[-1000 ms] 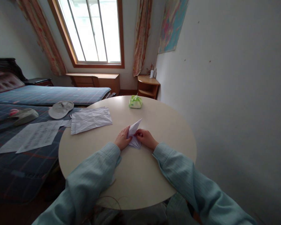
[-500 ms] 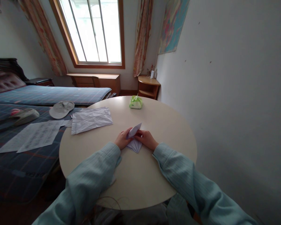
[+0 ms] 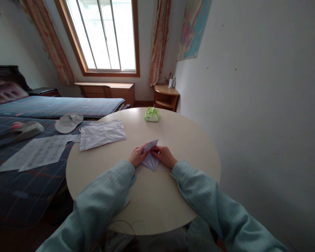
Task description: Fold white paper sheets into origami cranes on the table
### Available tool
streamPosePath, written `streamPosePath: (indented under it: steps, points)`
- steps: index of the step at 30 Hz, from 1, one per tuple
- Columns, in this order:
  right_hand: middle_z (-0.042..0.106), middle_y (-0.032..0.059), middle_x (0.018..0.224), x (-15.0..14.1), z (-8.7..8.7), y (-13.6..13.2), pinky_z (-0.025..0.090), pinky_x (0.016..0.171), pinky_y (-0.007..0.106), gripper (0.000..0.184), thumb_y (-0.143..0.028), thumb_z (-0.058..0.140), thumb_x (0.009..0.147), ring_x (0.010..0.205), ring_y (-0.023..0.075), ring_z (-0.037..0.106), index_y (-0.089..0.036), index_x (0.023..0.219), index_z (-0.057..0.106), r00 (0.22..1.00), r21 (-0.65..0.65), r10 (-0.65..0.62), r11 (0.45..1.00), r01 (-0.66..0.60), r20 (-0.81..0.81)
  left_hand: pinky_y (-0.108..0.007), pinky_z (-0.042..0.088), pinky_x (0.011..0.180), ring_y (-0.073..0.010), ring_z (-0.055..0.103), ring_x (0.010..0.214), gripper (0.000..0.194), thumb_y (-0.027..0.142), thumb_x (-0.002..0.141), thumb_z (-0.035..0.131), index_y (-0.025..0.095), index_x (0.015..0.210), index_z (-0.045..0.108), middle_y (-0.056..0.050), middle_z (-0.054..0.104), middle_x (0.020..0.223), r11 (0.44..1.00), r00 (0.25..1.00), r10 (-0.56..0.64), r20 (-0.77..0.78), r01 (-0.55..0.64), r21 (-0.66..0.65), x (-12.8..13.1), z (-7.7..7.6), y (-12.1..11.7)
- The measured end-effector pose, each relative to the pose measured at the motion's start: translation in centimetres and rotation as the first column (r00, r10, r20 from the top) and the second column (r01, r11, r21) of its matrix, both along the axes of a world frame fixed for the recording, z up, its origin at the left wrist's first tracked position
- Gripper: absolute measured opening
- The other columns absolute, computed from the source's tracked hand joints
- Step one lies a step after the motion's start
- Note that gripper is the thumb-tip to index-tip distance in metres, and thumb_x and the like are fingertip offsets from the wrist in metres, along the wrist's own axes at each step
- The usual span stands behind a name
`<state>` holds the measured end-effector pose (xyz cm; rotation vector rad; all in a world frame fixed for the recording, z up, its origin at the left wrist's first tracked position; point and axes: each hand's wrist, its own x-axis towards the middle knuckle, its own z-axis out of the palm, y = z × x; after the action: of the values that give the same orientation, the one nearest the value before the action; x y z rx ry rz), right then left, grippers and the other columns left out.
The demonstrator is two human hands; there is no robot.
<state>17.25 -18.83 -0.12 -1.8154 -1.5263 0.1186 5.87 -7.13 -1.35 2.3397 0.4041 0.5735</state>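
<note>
Paper (image 3: 151,163), one folded piece, in two hands (image 3: 137,156) (image 3: 165,156)

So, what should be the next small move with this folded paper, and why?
I would probably press the upper flap flatter with the right hand: this hand touches the folded paper at that flap's lower edge, the left hand holds the left side, and the flap seems raised.
</note>
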Motion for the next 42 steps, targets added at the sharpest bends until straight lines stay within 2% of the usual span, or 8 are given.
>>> streamPosePath:
  steps: [8, 17, 23, 28, 33, 35, 38, 42]
  points:
    - [0.066, 0.0028, 0.076, 0.0, 0.0, 0.0, 0.039, 0.059, 0.020, 0.016, -0.017, 0.051, 0.072, 0.060, 0.0103, 0.054, -0.017, 0.081, 0.065, 1.000, 0.010, 0.022, 1.000, -0.022, 0.004, -0.026, 0.037, 0.092, -0.0158, 0.049, 0.106, 0.037, 0.028, 0.075, 0.046, 0.020, 0.111, 0.052, -0.001, 0.056, 0.112, 0.996, 0.998, 0.055, -0.014, -0.056, -0.075, -0.3, 0.3, 0.0]
    - [0.066, 0.0027, 0.077, 0.0, 0.2, -0.1, 0.039, 0.060, 0.021, 0.018, -0.017, 0.050, 0.072, 0.061, 0.0111, 0.054, -0.017, 0.083, 0.065, 1.000, 0.007, 0.027, 1.000, -0.027, -0.013, -0.025, 0.041, 0.087, -0.0141, 0.055, 0.096, 0.028, 0.026, 0.073, 0.052, 0.024, 0.100, 0.058, 0.001, 0.061, 0.104, 0.988, 0.989, 0.149, 0.006, -0.149, 0.034, -0.3, -0.3, 0.6]
    - [0.063, 0.0017, 0.066, -0.1, 0.3, -0.1, 0.035, 0.055, 0.020, 0.015, -0.016, 0.048, 0.071, 0.056, 0.0103, 0.050, -0.015, 0.073, 0.064, 1.000, -0.010, 0.004, 1.000, -0.004, 0.019, -0.025, 0.042, 0.086, -0.0149, 0.056, 0.095, 0.028, 0.017, 0.071, 0.050, 0.022, 0.097, 0.060, -0.001, 0.061, 0.103, 0.986, 0.992, 0.121, -0.021, -0.117, 0.121, -0.5, 0.1, 0.5]
    - [0.057, 0.0016, 0.062, -0.2, 0.2, -0.1, 0.035, 0.056, 0.021, 0.010, -0.015, 0.049, 0.067, 0.057, 0.0100, 0.048, -0.014, 0.065, 0.059, 0.992, -0.017, -0.123, 0.992, 0.124, 0.040, -0.025, 0.040, 0.089, -0.0151, 0.054, 0.097, 0.030, 0.013, 0.069, 0.050, 0.019, 0.096, 0.061, -0.003, 0.060, 0.105, 0.985, 0.993, 0.110, -0.031, -0.104, 0.140, -0.4, 0.0, 0.5]
    - [0.055, 0.0040, 0.072, 0.3, 0.0, 0.0, 0.039, 0.064, 0.025, 0.010, -0.013, 0.049, 0.064, 0.068, 0.0133, 0.049, -0.014, 0.072, 0.054, 0.966, 0.101, -0.257, 0.962, 0.252, 0.035, -0.025, 0.041, 0.088, -0.0134, 0.055, 0.095, 0.033, 0.009, 0.068, 0.048, 0.021, 0.095, 0.062, -0.001, 0.061, 0.104, 0.987, 0.995, 0.097, -0.020, -0.094, 0.128, -0.3, -0.3, 0.8]
    - [0.056, 0.0060, 0.082, 0.4, -0.2, 0.1, 0.040, 0.070, 0.027, 0.021, -0.011, 0.050, 0.063, 0.077, 0.0150, 0.050, -0.014, 0.083, 0.053, 0.973, 0.150, -0.229, 0.963, 0.223, 0.020, -0.026, 0.041, 0.089, -0.0136, 0.054, 0.097, 0.034, 0.007, 0.067, 0.046, 0.021, 0.094, 0.062, -0.001, 0.061, 0.103, 0.989, 0.996, 0.085, -0.007, -0.083, 0.119, -0.3, -0.5, 0.9]
    - [0.057, 0.0067, 0.094, 0.4, -0.6, 0.2, 0.039, 0.080, 0.029, 0.033, -0.007, 0.048, 0.064, 0.089, 0.0155, 0.050, -0.015, 0.095, 0.052, 0.997, 0.153, -0.073, 0.986, 0.070, 0.018, -0.029, 0.038, 0.093, -0.0148, 0.051, 0.103, 0.037, 0.004, 0.067, 0.044, 0.019, 0.096, 0.062, -0.002, 0.061, 0.104, 0.993, 0.999, 0.039, 0.006, -0.039, 0.115, -0.2, -0.8, 0.9]
    - [0.061, 0.0048, 0.094, 0.3, -0.8, 0.2, 0.040, 0.083, 0.029, 0.029, -0.008, 0.050, 0.067, 0.089, 0.0147, 0.054, -0.018, 0.093, 0.056, 0.996, 0.055, 0.091, 0.994, -0.090, -0.012, -0.033, 0.035, 0.096, -0.0151, 0.046, 0.109, 0.041, 0.004, 0.068, 0.042, 0.023, 0.101, 0.059, 0.000, 0.057, 0.110, 0.988, 1.000, 0.001, -0.013, 0.001, 0.157, 0.0, -1.1, 1.0]
